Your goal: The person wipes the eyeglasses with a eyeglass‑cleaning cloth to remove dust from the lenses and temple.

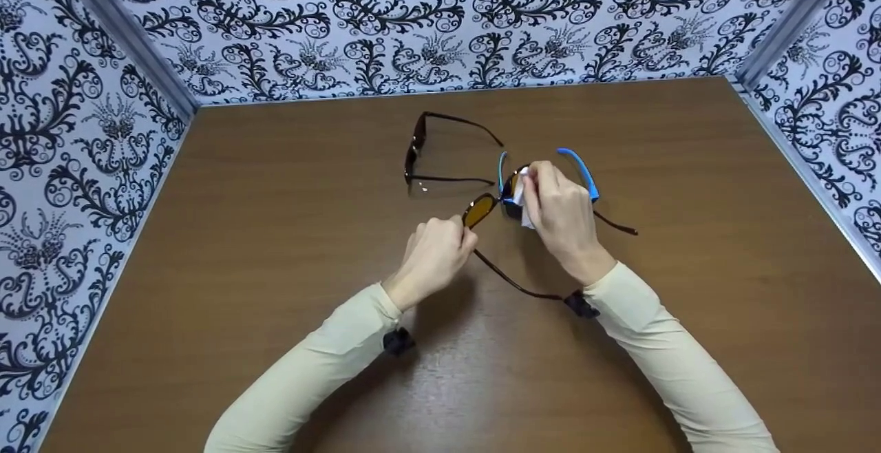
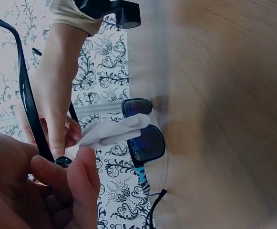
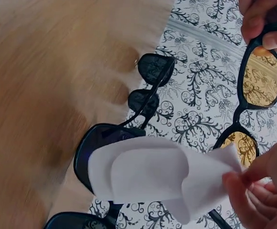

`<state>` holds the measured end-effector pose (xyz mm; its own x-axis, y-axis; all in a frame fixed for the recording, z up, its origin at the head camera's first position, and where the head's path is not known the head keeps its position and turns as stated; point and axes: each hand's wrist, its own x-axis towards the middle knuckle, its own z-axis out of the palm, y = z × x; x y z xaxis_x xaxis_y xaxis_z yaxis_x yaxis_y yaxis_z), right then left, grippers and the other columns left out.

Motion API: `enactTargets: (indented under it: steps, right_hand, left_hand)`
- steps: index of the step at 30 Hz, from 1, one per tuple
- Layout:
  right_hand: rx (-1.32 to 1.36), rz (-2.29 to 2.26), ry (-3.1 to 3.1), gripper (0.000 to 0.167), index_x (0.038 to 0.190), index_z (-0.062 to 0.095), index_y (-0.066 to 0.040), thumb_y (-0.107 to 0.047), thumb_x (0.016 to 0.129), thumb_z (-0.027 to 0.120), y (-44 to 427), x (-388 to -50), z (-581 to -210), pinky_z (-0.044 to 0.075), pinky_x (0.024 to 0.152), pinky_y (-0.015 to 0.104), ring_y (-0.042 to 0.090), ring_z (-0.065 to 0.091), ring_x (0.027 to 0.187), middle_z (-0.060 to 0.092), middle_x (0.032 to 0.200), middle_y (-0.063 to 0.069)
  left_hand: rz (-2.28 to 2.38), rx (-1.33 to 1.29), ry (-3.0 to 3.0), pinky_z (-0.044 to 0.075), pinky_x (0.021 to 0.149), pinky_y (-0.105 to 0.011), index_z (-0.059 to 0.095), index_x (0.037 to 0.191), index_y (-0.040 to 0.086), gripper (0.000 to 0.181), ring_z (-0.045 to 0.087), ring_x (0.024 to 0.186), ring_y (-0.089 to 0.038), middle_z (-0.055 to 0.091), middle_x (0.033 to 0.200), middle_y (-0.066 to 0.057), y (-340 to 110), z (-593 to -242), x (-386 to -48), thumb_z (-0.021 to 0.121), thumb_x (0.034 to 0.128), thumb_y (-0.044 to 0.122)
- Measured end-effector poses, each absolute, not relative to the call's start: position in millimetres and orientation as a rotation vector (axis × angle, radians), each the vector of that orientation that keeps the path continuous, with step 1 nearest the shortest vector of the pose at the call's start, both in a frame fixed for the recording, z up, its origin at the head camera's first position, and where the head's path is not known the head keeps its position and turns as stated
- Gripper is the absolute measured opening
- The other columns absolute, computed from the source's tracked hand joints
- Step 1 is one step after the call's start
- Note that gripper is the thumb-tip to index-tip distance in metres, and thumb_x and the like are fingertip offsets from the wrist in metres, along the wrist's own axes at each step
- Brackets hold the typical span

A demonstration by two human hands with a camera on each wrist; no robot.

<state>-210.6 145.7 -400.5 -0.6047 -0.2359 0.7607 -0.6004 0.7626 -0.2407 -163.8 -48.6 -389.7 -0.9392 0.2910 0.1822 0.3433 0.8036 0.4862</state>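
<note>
My left hand [image 1: 435,250] pinches one end of a dark-framed pair of sunglasses with amber lenses [image 1: 480,211], near the hinge. The pair is raised above the table, temples unfolded. My right hand [image 1: 564,212] pinches a white cloth [image 3: 148,171] against the other amber lens, partly covering it. The loose part of the cloth hangs below the fingers. Behind and under the right hand, sunglasses with blue temples [image 1: 581,167] and dark lenses rest on the table, partly hidden. In the left wrist view, the cloth overlaps those dark lenses [image 2: 150,143].
Farther back and left, another dark pair of sunglasses [image 1: 416,150] stands on the wooden table [image 1: 275,184] with its temples open toward the right. Patterned black-and-white panels [image 1: 433,33] rise along the back and both sides. Each wrist carries a small black camera [image 1: 398,341].
</note>
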Motion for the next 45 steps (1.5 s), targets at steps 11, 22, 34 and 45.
enactTargets:
  steps: [11, 22, 34, 45]
  right_hand:
    - [0.689, 0.707, -2.288, 0.006, 0.089, 0.059, 0.002, -0.002, 0.089, 0.064, 146.6, -208.0, -407.8, 0.048, 0.051, 0.039, 0.025, 0.06, 0.059, 0.063, 0.074, 0.012]
    - [0.462, 0.524, -2.307, 0.012, 0.082, 0.055, 0.002, -0.004, 0.09, 0.061, 152.1, -209.0, -405.4, 0.041, 0.041, 0.043, 0.029, 0.053, 0.046, 0.058, 0.065, 0.012]
    - [0.51, 0.666, -2.254, 0.007, 0.092, 0.066, -0.001, -0.006, 0.089, 0.066, 149.0, -207.3, -398.7, 0.051, 0.059, 0.042, 0.028, 0.062, 0.068, 0.062, 0.084, 0.013]
    - [0.588, 0.732, -2.316, 0.005, 0.089, 0.065, 0.0, -0.002, 0.086, 0.068, 147.8, -200.7, -406.6, 0.051, 0.059, 0.037, 0.024, 0.063, 0.067, 0.064, 0.082, 0.011]
  left_hand:
    - [-0.795, -0.464, -2.912, 0.043, 0.047, -0.038, 0.042, 0.066, 0.015, 0.027, 0.046, 0.052, -0.021, 0.034, 0.056, 0.004, -47.5, -388.5, -165.3, 0.05, 0.0912, 0.016]
    - [-0.748, -0.502, -2.952, 0.046, 0.049, -0.04, 0.044, 0.066, 0.013, 0.027, 0.049, 0.053, -0.024, 0.038, 0.057, 0.001, -44.6, -386.8, -165.2, 0.05, 0.092, 0.017]
    - [-0.78, -0.488, -2.935, 0.047, 0.052, -0.042, 0.044, 0.067, 0.013, 0.025, 0.05, 0.054, -0.024, 0.036, 0.056, 0.002, -42.7, -387.2, -165.2, 0.049, 0.0917, 0.016]
    - [-0.781, -0.471, -2.912, 0.047, 0.051, -0.043, 0.045, 0.068, 0.013, 0.023, 0.049, 0.053, -0.024, 0.035, 0.056, 0.003, -43.5, -387.6, -164.9, 0.05, 0.0907, 0.016]
